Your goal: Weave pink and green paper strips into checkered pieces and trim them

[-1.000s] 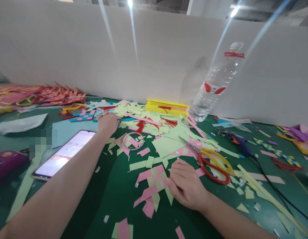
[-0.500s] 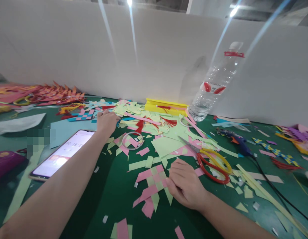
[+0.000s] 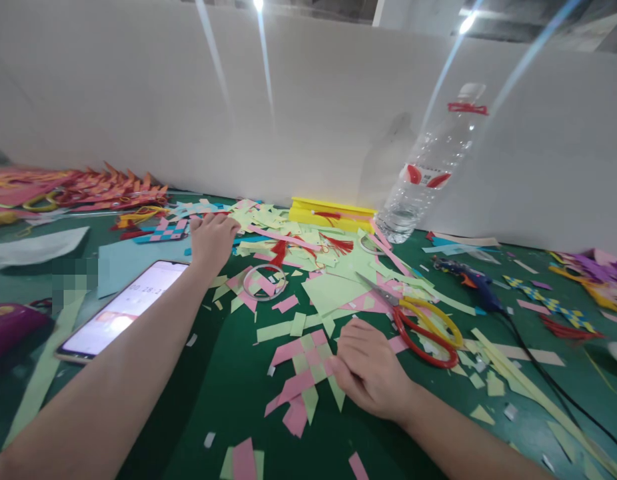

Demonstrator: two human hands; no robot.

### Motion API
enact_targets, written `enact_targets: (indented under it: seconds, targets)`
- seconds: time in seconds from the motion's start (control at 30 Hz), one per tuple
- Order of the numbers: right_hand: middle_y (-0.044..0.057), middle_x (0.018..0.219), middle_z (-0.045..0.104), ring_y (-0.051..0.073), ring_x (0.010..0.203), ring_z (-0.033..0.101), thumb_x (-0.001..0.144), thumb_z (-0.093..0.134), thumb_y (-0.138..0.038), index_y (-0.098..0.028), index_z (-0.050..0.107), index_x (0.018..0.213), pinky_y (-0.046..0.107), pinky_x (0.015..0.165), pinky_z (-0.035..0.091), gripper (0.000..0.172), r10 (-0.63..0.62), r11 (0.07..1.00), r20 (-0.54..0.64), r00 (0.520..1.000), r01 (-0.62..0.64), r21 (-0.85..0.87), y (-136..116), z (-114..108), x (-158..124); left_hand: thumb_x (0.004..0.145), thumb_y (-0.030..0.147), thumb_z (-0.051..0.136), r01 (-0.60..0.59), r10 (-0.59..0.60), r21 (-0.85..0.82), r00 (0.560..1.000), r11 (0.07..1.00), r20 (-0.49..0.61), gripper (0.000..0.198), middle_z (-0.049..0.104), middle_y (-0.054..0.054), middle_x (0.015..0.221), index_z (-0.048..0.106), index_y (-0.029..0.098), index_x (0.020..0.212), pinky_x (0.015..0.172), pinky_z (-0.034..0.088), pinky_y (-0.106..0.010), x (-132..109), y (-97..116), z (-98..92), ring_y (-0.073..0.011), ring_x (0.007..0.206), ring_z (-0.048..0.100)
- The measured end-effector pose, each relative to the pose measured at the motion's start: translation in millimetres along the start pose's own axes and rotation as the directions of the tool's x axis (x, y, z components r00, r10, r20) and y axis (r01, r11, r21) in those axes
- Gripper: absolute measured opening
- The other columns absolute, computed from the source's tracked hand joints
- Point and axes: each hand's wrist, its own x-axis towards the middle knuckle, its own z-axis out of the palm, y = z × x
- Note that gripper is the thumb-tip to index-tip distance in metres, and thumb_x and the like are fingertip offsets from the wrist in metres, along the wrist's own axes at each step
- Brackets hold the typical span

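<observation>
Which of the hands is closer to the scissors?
Right. The right hand lies on the woven paper just left of the scissors, apart from their red handles. The left hand is far off, at the scrap pile beyond the phone.

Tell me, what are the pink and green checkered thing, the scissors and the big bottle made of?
The woven mat, touched by the right hand, looks like thin matte paper strips, flat with cut edges. The scissors have grey blades, likely metal, and glossy red and yellow handles, probably plastic. The bottle is clear and see-through with ridges, so likely thin plastic.
</observation>
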Motion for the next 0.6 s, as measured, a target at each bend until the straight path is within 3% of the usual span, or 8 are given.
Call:
enact_targets:
  seconds: [0.13,0.3,0.5,0.57,0.6]
  targets:
    - [-0.004,0.05,0.038,0.011,0.051,0.028,0.084,0.043,-0.011,-0.02,0.038,0.055,0.028,0.055,0.031,0.031,0.005,1.0,-0.004,1.0,-0.005,-0.011,-0.7,-0.6,0.2,0.097,0.03,0.026,-0.109,0.097,-0.103,0.988,0.989,-0.12,0.037,0.066,-0.012,0.099,0.06,0.019,0.1,0.089,0.027,-0.043,2.7,17.3,-10.1,-0.0286,0.101,0.051]
    - [-0.004,0.05,0.037,0.011,0.05,0.031,0.086,0.041,-0.012,-0.02,0.037,0.057,0.03,0.061,0.034,0.031,0.072,0.997,-0.022,0.997,-0.072,-0.025,0.5,-2.6,-2.0,0.095,0.027,0.038,-0.358,0.324,-0.267,0.932,0.895,-0.164,0.024,0.069,-0.006,0.085,0.061,0.02,0.09,0.082,0.035,-0.036,-9.5,57.5,-14.8,-0.022,0.084,0.058]
    - [-0.003,0.058,0.048,0.011,0.053,0.043,0.088,0.041,-0.013,-0.021,0.042,0.068,0.032,0.068,0.039,0.021,0.191,0.981,-0.13,0.973,-0.193,-0.006,3.3,-5.7,-2.2,0.096,0.028,0.039,-0.536,0.453,-0.451,0.844,0.714,-0.286,0.025,0.069,-0.002,0.075,0.059,0.02,0.083,0.07,0.04,-0.03,-62.8,108.7,-46.9,-0.0164,0.072,0.059]
    - [-0.002,0.065,0.058,0.012,0.059,0.052,0.086,0.045,-0.013,-0.021,0.047,0.077,0.036,0.078,0.04,0.012,0.213,0.974,-0.171,0.962,-0.222,-0.039,2.1,-5.9,-1.1,0.096,0.026,0.039,-0.54,0.451,-0.525,0.841,0.658,-0.299,0.024,0.068,0.0,0.072,0.058,0.021,0.082,0.067,0.042,-0.028,-85.2,118.1,-59.8,-0.0149,0.07,0.059]
    - [-0.001,0.071,0.062,0.014,0.064,0.056,0.086,0.047,-0.013,-0.021,0.05,0.083,0.038,0.082,0.04,0.009,0.216,0.973,-0.188,0.958,-0.228,-0.043,1.0,-5.7,-0.5,0.095,0.024,0.042,-0.473,0.412,-0.648,0.874,0.597,-0.259,0.02,0.068,0.0,0.072,0.058,0.022,0.083,0.067,0.043,-0.027,-95.4,121.3,-65.2,-0.0149,0.071,0.059]
